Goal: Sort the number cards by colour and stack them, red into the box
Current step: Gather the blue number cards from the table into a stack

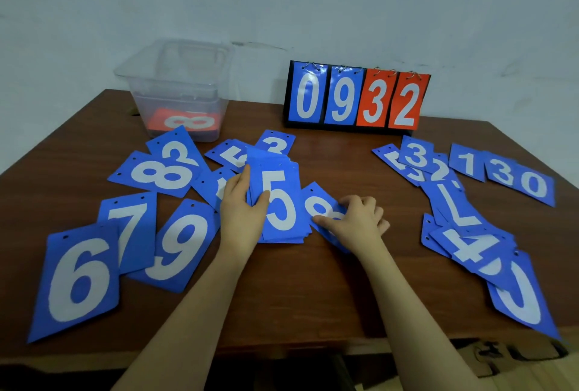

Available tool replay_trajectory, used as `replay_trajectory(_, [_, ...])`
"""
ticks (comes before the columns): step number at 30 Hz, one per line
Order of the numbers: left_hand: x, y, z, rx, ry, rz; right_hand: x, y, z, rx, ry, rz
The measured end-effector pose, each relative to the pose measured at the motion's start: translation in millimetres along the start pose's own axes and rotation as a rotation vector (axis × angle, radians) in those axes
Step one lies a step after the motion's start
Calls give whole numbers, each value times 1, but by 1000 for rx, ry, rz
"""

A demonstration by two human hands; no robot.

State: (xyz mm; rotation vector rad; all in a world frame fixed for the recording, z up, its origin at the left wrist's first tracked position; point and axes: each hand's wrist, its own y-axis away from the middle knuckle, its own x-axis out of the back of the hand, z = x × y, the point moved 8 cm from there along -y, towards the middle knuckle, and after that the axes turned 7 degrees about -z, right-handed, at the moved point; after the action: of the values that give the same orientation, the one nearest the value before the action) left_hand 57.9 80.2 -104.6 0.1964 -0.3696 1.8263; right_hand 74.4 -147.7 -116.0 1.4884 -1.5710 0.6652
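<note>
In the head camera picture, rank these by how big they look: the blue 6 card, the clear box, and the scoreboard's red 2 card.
1. Clear box
2. Blue 6 card: close behind, though nearness to the camera inflates it
3. Scoreboard's red 2 card: smallest, standing farthest back

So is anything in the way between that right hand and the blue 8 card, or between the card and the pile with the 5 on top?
Nothing visible. The right hand already touches the blue 8 card, and that card lies right beside the blue stack that the left hand holds, with nothing between them.
</note>
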Motion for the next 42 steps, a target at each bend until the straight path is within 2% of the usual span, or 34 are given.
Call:
replay_trajectory(9, [2,11,18,-66,-20,19,4,3,-2,19,-64,31])
replay_trajectory(14, [11,16,22,6,-92,40,12,17,8,174,-371,82])
replay_trajectory(16, [15,26,21,38,-126,57,14,26,13,202,-409,114])
replay_trajectory(20, [17,52,14,43,-97,62,10,39,14,153,-157,203])
replay_trajectory(23, [18,62,13,44,-75,84,1,41,12,27,-6,142])
replay_trajectory(25, [19,65,12,54,-77,86,-1,39,12,-31,4,102])
replay_trajectory(30, [18,69,10,75,-76,73,-4,29,9,-94,-145,-21])
replay_trajectory(34, [23,70,14,55,-99,90,1,36,0,121,-412,51])
replay_trajectory(37, [29,69,20,30,-132,118,16,53,-4,268,-687,196])
replay_trajectory(40, [39,71,24,10,-138,155,26,65,-13,335,-881,273])
replay_trajectory(42, [47,73,24,1,-99,173,26,68,-26,359,-1004,251])
